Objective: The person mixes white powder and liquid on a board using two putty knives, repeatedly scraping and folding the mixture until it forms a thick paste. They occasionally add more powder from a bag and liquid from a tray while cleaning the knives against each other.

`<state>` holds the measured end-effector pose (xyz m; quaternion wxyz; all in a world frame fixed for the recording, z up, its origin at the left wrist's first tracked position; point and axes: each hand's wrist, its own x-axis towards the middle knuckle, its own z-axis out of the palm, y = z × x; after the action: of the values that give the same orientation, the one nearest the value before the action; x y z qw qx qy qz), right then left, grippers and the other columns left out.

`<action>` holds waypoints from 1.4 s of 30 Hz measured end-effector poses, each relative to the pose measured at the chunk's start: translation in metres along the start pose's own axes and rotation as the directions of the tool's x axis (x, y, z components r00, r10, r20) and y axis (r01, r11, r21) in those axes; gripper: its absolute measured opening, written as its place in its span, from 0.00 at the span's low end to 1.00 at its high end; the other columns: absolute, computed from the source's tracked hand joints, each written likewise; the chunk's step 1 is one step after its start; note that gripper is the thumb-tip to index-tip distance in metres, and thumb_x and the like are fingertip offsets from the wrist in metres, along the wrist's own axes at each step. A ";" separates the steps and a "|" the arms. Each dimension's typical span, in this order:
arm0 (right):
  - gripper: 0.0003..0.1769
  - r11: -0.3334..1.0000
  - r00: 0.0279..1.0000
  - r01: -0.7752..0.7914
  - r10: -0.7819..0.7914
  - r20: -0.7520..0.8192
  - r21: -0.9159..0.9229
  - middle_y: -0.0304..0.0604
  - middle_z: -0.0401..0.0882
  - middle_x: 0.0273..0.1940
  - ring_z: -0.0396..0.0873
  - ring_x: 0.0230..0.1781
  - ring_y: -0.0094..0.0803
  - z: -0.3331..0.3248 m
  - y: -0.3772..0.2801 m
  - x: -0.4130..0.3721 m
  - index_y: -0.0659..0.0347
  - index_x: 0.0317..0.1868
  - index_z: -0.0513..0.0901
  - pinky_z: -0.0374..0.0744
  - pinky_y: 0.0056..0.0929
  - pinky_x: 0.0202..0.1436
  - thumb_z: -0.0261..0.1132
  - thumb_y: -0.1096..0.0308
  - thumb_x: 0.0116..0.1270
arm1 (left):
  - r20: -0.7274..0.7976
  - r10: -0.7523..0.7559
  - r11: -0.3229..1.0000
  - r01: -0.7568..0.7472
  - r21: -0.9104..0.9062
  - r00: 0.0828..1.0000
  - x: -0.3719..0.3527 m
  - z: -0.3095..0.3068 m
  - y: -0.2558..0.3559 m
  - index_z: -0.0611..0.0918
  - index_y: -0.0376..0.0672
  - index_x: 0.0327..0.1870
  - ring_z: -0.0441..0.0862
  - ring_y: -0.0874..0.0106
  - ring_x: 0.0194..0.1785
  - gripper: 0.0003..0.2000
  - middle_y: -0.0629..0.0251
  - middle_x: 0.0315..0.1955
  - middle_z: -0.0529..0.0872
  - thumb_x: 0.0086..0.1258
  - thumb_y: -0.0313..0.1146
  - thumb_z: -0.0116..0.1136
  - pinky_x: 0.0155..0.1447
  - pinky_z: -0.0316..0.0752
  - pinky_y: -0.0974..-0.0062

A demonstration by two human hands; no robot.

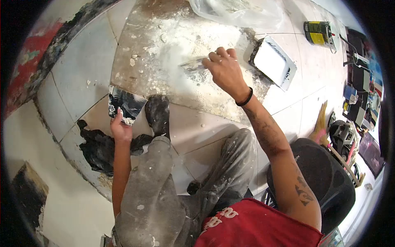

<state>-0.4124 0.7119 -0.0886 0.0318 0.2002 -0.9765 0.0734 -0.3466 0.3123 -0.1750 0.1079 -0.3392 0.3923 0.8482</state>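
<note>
My left hand (pixel 122 131) grips a dark, flat trapezoid-shaped plate (pixel 128 105) smeared with white putty, its thumb lying over the near edge. My right hand (pixel 227 74) is closed around a putty knife (pixel 194 65), whose whitened blade points left. That blade is over a brown board (pixel 135 49) on the floor, which is coated with white powder and dried crumbs. The knife's handle is mostly hidden by my fingers.
A tray of white paint (pixel 271 61) lies at the board's right edge, with a paint can (pixel 319 33) beyond it. Clear plastic sheeting (pixel 234 12) covers the far side. Black cloth (pixel 96 146) lies at left; a black chair (pixel 314 181) stands at right, near a broom (pixel 321 121).
</note>
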 end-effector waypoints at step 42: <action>0.21 0.940 0.998 -0.057 0.059 0.005 0.336 0.38 0.82 0.42 0.77 0.47 0.37 0.049 0.053 0.031 0.52 0.51 0.79 0.66 0.39 0.50 0.68 0.75 0.54 | 0.306 -0.367 0.846 0.179 0.502 0.879 -0.023 0.068 -0.078 0.84 0.36 0.43 0.81 0.81 0.38 0.06 0.70 0.36 0.87 0.67 0.24 0.61 0.45 0.74 0.79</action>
<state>-0.4634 0.7407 -0.1409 -0.0025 0.1738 -0.9550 0.2404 -0.3277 0.4161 -0.1746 0.3827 -0.1815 0.4985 0.7564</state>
